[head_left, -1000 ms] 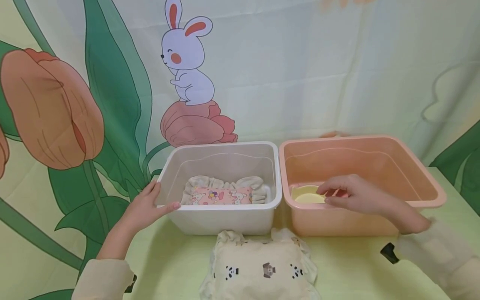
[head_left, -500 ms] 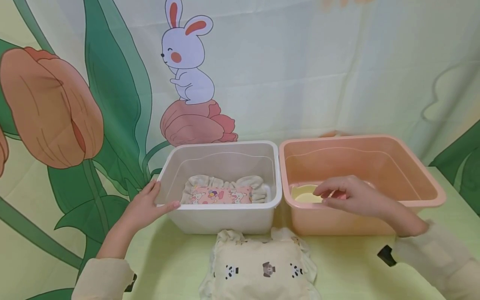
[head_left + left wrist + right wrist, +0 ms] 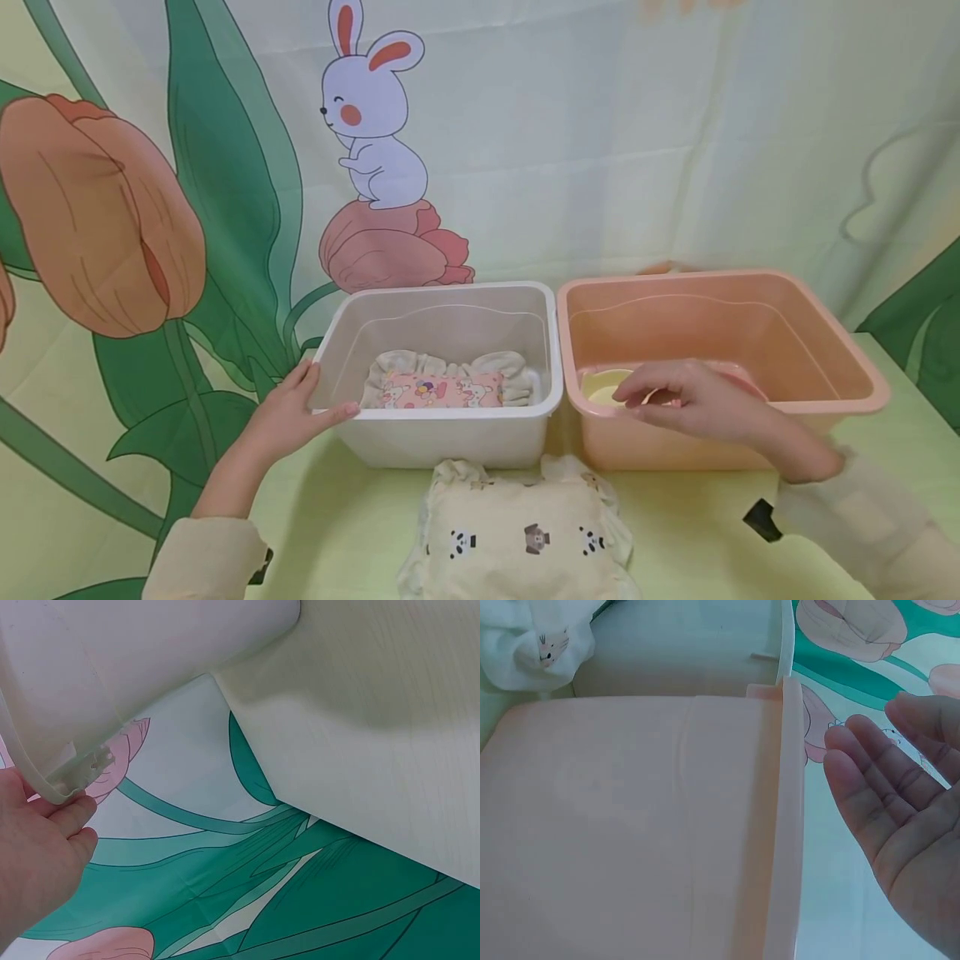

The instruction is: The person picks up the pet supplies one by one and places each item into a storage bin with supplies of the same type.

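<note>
My left hand (image 3: 285, 421) grips the left front corner of a white plastic tub (image 3: 450, 442), its thumb lying on the front rim. In the left wrist view its fingertips curl under the rim. A pink pillow (image 3: 446, 392) with cream ruffles lies inside this tub. Over the near rim of a peach-coloured tub (image 3: 660, 450) hovers my right hand (image 3: 697, 400), fingers loosely bent. The right wrist view shows nothing in that hand (image 3: 907, 802). A yellow round dish (image 3: 598, 388) and a pink rounded item (image 3: 742, 377) sit inside the peach tub, partly hidden by hand and rim.
A cream ruffled pillow (image 3: 517, 517) printed with animal heads lies before the tubs on the pale green table (image 3: 697, 533). Both tubs stand side by side. Behind them hangs a cloth backdrop (image 3: 600, 150) with tulips and a rabbit.
My right hand has shifted a little to the left over the peach tub, uncovering more of the pink item. The left hand, tubs and pillows stay in place.
</note>
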### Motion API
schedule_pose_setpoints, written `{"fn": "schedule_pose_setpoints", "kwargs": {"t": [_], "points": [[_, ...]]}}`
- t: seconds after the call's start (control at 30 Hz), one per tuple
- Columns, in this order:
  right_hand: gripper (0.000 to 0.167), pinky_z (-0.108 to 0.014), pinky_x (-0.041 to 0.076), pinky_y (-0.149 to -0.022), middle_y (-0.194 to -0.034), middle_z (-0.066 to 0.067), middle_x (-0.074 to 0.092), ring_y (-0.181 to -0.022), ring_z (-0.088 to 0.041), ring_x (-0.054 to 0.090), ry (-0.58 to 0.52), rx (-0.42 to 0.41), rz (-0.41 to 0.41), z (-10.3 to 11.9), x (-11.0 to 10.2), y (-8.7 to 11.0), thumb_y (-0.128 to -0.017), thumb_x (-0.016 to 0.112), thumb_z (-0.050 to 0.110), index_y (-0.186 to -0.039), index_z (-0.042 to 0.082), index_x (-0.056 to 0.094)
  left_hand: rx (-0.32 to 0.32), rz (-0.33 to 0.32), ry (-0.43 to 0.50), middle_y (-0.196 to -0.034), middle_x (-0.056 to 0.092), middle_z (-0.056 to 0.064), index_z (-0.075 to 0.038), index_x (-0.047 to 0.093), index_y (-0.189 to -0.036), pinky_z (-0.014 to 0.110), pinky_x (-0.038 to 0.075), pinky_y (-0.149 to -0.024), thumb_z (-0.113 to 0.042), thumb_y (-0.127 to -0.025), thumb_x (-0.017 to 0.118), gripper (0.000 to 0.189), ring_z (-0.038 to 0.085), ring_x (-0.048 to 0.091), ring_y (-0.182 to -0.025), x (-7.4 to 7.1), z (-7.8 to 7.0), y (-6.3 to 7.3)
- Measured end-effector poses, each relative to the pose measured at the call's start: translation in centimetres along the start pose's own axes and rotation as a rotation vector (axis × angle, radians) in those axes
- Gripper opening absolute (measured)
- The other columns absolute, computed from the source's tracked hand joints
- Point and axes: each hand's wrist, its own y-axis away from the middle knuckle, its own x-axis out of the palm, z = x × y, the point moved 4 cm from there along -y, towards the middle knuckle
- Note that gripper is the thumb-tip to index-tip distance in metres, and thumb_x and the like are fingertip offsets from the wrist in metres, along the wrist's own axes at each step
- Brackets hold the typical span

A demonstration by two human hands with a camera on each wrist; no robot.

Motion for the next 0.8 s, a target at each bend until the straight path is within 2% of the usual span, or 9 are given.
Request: {"fn": "schedule_pose_setpoints", "kwargs": {"t": [0.2, 0.4, 0.5, 0.63, 0.8], "points": [[0.018, -0.023, 0.052, -0.072, -0.092, -0.008, 0.065, -0.083, -0.009, 0.060, -0.021, -0.023, 0.007, 0.3, 0.6, -0.1, -0.081, 0.062, 0.006, -0.099, 0.003, 0.064, 0.004, -0.024, 0.009, -0.145, 0.013, 0.023, 0.003, 0.012, -0.140, 0.064, 0.029, -0.091, -0.064, -0.075, 0.051, 0.101, 0.046, 0.025, -0.125, 0.1, 0.0, 0.0], [0.019, -0.024, 0.051, -0.073, -0.093, 0.001, 0.064, -0.083, -0.007, 0.057, 0.008, 0.010, 0.055, 0.6, 1.2, -0.1, -0.084, 0.060, 0.014, -0.102, 0.014, 0.064, 0.007, -0.007, -0.003, -0.145, 0.011, 0.024, 0.003, 0.010, -0.140, 0.062, 0.028, -0.093, -0.062, -0.077, 0.051, 0.099, 0.046, 0.024, -0.126, 0.0, 0.0, 0.0], [0.020, -0.024, 0.051, -0.072, -0.092, 0.004, 0.063, -0.082, -0.007, 0.057, 0.011, -0.040, 0.056, 0.9, 1.5, -0.1, -0.083, 0.060, 0.009, -0.101, 0.015, 0.064, 0.008, -0.003, -0.012, -0.145, 0.011, 0.024, 0.003, 0.010, -0.140, 0.062, 0.029, -0.093, -0.060, -0.078, 0.051, 0.098, 0.046, 0.024, -0.126, 0.0, -0.1, 0.0], [0.022, -0.025, 0.051, -0.070, -0.092, 0.000, 0.064, -0.083, -0.011, 0.058, 0.010, -0.114, 0.057, 1.1, 2.0, -0.2, -0.081, 0.060, 0.003, -0.101, 0.012, 0.063, 0.003, -0.003, -0.013, -0.145, 0.011, 0.024, 0.002, 0.009, -0.140, 0.062, 0.029, -0.093, -0.060, -0.078, 0.051, 0.098, 0.046, 0.024, -0.126, 0.1, 0.1, -0.1], [0.019, -0.026, 0.052, -0.071, -0.095, -0.002, 0.064, -0.085, -0.012, 0.058, -0.015, -0.161, 0.092, 1.2, 2.8, -0.2, -0.083, 0.059, 0.007, -0.101, 0.012, 0.062, -0.006, 0.001, -0.007, -0.145, 0.010, 0.024, 0.001, 0.008, -0.141, 0.063, 0.029, -0.092, -0.061, -0.077, 0.051, 0.098, 0.047, 0.024, -0.126, 0.1, 0.2, -0.1]]}}
